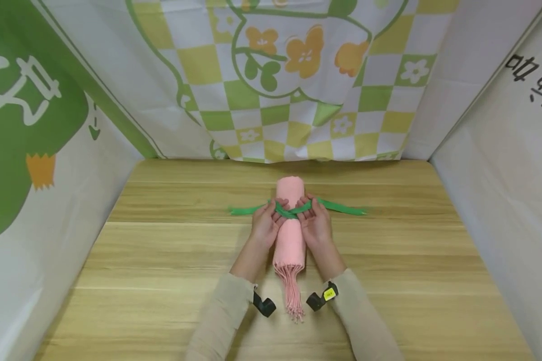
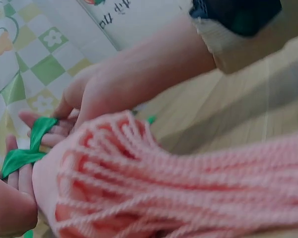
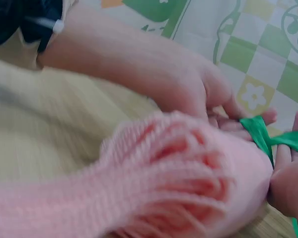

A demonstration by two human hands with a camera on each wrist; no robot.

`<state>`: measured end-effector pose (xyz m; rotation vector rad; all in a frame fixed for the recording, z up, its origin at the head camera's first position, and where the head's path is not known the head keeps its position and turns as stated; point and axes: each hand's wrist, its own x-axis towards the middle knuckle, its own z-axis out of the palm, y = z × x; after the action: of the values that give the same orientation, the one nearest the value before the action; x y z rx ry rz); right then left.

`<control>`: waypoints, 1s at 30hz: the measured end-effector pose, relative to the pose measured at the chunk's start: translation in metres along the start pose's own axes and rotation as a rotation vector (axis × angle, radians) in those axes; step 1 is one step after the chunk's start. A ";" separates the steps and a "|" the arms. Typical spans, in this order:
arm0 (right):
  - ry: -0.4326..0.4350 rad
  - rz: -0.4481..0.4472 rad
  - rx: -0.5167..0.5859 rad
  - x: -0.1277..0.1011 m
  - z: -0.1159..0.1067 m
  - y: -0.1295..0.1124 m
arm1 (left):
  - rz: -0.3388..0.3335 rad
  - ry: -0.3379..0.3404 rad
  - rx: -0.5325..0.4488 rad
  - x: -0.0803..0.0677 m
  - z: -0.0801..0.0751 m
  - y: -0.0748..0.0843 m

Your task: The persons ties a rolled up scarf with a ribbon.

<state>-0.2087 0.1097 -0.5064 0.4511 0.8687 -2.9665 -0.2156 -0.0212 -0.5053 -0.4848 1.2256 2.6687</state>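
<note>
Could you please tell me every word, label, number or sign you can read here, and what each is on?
None can be read with certainty.
Left wall: large white characters on green, cut off; not readable.
Right wall: dark characters, skewed and cut off; not surely readable.
Right wrist camera: yellow label, print too small.

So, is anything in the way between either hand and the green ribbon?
Nothing visible is. The left hand and right hand both hold the green ribbon, one on each side of where it crosses over the pink roll; no other object shows between hands and ribbon.
</note>
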 end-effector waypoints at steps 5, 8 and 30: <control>-0.080 0.034 -0.121 0.004 -0.006 -0.007 | -0.046 -0.056 0.176 0.007 -0.004 0.006; -0.102 0.040 -0.194 0.006 -0.008 -0.009 | -0.046 -0.089 0.280 0.010 -0.005 0.009; -0.269 -0.061 -0.663 0.020 -0.010 -0.018 | 0.096 -0.350 0.721 0.023 -0.005 0.023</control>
<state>-0.2274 0.1319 -0.5104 -0.0033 1.7266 -2.4715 -0.2427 -0.0399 -0.5007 0.1453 1.9543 2.0252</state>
